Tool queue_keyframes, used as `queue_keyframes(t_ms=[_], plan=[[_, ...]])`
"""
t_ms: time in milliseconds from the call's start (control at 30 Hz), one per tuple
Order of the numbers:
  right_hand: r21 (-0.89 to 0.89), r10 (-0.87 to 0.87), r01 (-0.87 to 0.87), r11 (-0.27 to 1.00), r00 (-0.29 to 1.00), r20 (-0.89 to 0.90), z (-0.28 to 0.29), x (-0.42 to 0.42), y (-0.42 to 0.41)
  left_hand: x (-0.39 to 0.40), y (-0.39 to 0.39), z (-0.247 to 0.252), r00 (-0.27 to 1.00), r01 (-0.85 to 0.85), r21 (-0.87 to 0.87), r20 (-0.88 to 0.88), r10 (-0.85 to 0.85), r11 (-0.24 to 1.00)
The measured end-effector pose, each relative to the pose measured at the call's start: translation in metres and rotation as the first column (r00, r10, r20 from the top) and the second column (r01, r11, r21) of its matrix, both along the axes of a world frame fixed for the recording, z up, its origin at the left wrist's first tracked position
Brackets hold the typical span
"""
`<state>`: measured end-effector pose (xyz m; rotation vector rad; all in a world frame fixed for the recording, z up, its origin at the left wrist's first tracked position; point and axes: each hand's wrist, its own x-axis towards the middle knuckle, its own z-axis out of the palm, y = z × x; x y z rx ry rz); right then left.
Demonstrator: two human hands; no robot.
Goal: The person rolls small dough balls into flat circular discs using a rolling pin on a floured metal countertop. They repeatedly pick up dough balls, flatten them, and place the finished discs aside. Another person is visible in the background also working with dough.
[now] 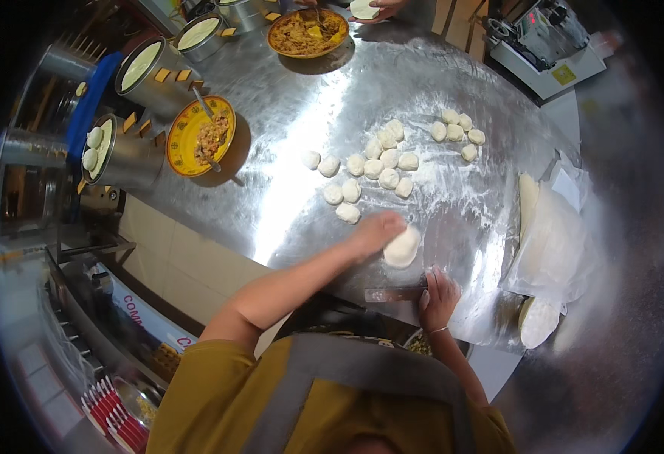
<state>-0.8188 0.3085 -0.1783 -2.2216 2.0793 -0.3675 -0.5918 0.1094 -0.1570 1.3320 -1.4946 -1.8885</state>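
Note:
My left hand [378,230], blurred, is at the upper left edge of a flattened round of dough [402,249]; whether its fingers pinch the dough is unclear. Below and to the right, my right hand [441,294] lies at the right end of a short bar-like tool [394,294], perhaps a rolling pin, with the fingers over its end. Floured dough balls [373,169] sit in a loose cluster beyond my hands, and a smaller group [455,133] lies farther right. Flour dusts the steel table [275,119] around them.
A yellow bowl of filling [176,136] with utensils stands left, beside round metal steamers [139,162]. Across the table, another person's hands [386,10] are near a second filling bowl [307,55]. Plastic-covered dough [550,244] lies right; a white machine [547,57] stands back right.

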Motion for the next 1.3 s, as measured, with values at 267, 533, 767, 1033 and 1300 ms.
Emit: queue_keyframes(t_ms=[267, 533, 767, 1033, 1300], plan=[[-0.047, -0.033, 0.034, 0.998, 0.999, 0.031, -0.011, 0.002, -0.01, 0.087, -0.168, -0.006, 0.878, -0.395, -0.496, 0.044, 0.476, 0.773], [-0.054, -0.069, 0.071, 0.996, 0.996, 0.051, -0.005, 0.003, -0.01, 0.034, -0.15, -0.011, 0.874, 0.048, -0.642, 0.398, 0.278, 0.766], [0.048, -0.113, 0.111, 0.993, 0.993, 0.029, 0.005, 0.005, -0.015, 0.047, -0.171, -0.044, 0.884, -0.235, -0.74, 0.106, 0.455, 0.631], [-0.04, -0.068, 0.071, 0.997, 0.996, 0.059, -0.009, -0.001, -0.007, -0.078, -0.067, 0.012, 0.844, 0.515, -0.731, 0.524, -0.116, 0.448], [-0.046, -0.086, 0.09, 0.995, 0.993, 0.074, -0.007, 0.002, -0.003, -0.018, -0.125, -0.018, 0.797, 0.29, -0.818, 0.494, 0.347, 0.497]])
